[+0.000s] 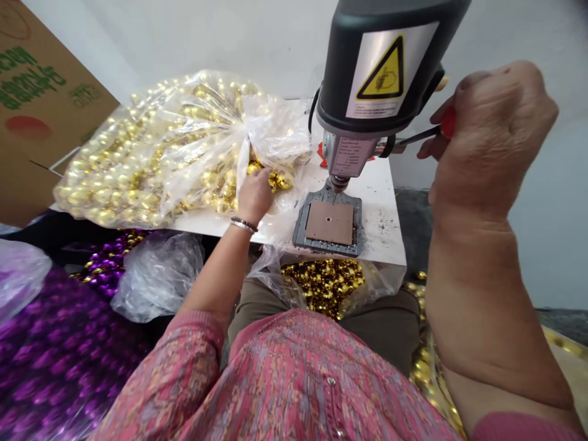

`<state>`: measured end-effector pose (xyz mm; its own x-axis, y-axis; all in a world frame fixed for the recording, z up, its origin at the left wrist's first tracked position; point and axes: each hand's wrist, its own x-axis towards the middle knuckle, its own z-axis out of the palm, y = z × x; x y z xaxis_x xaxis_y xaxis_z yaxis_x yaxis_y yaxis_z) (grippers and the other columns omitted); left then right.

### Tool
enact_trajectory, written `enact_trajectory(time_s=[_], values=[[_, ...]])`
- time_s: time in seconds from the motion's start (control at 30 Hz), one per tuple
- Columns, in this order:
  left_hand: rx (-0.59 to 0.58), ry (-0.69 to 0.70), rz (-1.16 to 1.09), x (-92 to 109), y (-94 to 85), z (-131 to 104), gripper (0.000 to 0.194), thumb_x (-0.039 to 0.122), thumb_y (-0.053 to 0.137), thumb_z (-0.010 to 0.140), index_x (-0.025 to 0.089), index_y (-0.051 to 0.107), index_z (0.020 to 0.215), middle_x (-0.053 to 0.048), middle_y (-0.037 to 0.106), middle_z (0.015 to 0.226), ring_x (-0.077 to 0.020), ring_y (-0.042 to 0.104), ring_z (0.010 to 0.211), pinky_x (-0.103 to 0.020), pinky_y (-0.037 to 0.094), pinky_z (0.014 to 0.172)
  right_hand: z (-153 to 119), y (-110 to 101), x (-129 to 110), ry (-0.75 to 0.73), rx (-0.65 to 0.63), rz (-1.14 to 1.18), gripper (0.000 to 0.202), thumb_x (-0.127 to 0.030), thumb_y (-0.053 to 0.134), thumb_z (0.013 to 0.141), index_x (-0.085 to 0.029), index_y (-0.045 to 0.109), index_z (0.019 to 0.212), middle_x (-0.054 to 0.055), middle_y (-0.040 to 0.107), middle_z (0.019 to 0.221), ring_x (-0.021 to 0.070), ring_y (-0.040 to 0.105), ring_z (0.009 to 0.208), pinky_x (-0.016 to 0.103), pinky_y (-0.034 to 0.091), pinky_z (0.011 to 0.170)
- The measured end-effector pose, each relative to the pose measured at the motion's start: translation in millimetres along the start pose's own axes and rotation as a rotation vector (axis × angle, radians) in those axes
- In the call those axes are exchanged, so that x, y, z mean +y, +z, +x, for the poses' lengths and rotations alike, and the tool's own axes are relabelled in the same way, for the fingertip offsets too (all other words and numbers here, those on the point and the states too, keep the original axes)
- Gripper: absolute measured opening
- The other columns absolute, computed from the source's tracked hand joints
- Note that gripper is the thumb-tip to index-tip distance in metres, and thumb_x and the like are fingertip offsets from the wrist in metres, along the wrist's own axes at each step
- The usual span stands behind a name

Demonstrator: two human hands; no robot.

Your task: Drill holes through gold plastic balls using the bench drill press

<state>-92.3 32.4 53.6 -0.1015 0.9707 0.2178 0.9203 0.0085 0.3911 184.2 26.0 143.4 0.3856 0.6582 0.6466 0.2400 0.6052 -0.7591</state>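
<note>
A small bench drill press [381, 67] stands on a white table [386, 226], its bit above a brown square plate [329, 222] with a hole. My right hand [487, 135] is raised at the right and closed on the red-knobbed drill lever [446, 122]. My left hand [254, 195] reaches into the open mouth of a large clear plastic bag of gold balls [151, 153] lying on the table's left; its fingers are among the balls, and whether they hold one is hidden.
A bag of gold balls [324, 283] rests on my lap below the table edge. Purple balls [55, 355] in plastic fill the lower left. A cardboard box [41, 104] stands at the far left. A white wall is behind.
</note>
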Motion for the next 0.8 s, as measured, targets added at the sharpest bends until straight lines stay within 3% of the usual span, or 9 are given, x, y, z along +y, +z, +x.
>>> enact_trajectory(time_s=[0.13,0.23,0.33,0.43,0.53,0.6,0.7,0.8], values=[[-0.094,-0.212,0.190,-22.2,-7.5,22.6,0.032,0.021,0.066,0.094,0.016,0.077,0.124,-0.024,0.076,0.130,-0.0409,0.071,0.125,-0.046,0.054,0.102,-5.4,-1.5,0.8,-0.035,-0.018,0.002,0.024,-0.027,0.046,0.099,-0.022,0.045,0.076,-0.002,0.050,0.069,0.0087,0.052,0.069,0.025,0.044,0.069],[-0.201,-0.222,0.176,-34.7,-4.5,23.0,0.031,0.034,0.078,0.091,0.018,0.077,0.117,-0.020,0.080,0.115,-0.0405,0.074,0.118,-0.043,0.054,0.099,-7.1,-0.8,2.8,-0.050,-0.013,-0.019,0.024,-0.026,0.047,0.099,-0.022,0.041,0.076,-0.002,0.050,0.068,0.0078,0.049,0.065,0.024,0.042,0.065],[-0.199,-0.177,0.083,-38.0,-1.3,17.8,0.039,0.034,0.082,0.085,0.020,0.078,0.121,-0.015,0.081,0.109,-0.0379,0.075,0.116,-0.040,0.055,0.097,-8.6,-0.2,1.6,-0.044,0.021,-0.013,0.024,-0.020,0.047,0.098,-0.023,0.037,0.076,-0.003,0.048,0.066,0.0071,0.048,0.063,0.023,0.041,0.065],[-0.135,-0.197,-0.275,-33.2,-2.9,9.8,0.056,0.036,0.076,0.085,0.021,0.073,0.139,-0.009,0.079,0.106,-0.0299,0.076,0.103,-0.036,0.058,0.088,-10.9,-0.7,-2.0,-0.030,0.005,-0.011,0.024,-0.024,0.045,0.100,-0.023,0.038,0.076,-0.003,0.049,0.068,0.0069,0.047,0.064,0.023,0.040,0.065],[-0.205,-0.282,-0.820,-24.3,-3.5,-1.4,0.063,0.039,0.068,0.090,0.026,0.066,0.151,-0.007,0.079,0.105,-0.0216,0.074,0.086,-0.032,0.057,0.073,-11.8,-0.5,-4.0,-0.017,0.008,-0.020,0.024,-0.022,0.044,0.097,-0.023,0.037,0.075,-0.003,0.044,0.067,0.0066,0.041,0.062,0.023,0.037,0.063],[-0.312,-0.335,-1.056,-17.9,1.0,-9.9,0.053,0.043,0.067,0.091,0.026,0.070,0.141,-0.009,0.079,0.104,-0.0201,0.073,0.082,-0.031,0.055,0.068,-11.8,0.4,-4.2,-0.004,0.026,-0.024,0.022,-0.021,0.044,0.094,-0.023,0.036,0.074,-0.003,0.041,0.067,0.0070,0.040,0.063,0.023,0.035,0.062],[-0.458,-0.382,-1.225,-8.5,15.7,-22.4,0.039,0.051,0.072,0.091,0.023,0.072,0.118,-0.009,0.077,0.097,-0.0183,0.070,0.077,-0.030,0.052,0.064,-12.2,0.6,-4.7,0.011,0.017,-0.039,0.021,-0.022,0.045,0.094,-0.024,0.036,0.075,-0.003,0.040,0.067,0.0075,0.039,0.064,0.024,0.034,0.062],[-0.555,-0.394,-1.334,0.2,33.4,-31.9,0.044,0.056,0.080,0.090,0.024,0.067,0.118,-0.004,0.073,0.094,-0.0117,0.060,0.064,-0.025,0.044,0.058,-12.8,-2.1,-7.1,0.025,-0.015,-0.068,0.025,-0.019,0.044,0.097,-0.024,0.035,0.074,-0.004,0.040,0.066,0.0072,0.037,0.063,0.025,0.034,0.063]])
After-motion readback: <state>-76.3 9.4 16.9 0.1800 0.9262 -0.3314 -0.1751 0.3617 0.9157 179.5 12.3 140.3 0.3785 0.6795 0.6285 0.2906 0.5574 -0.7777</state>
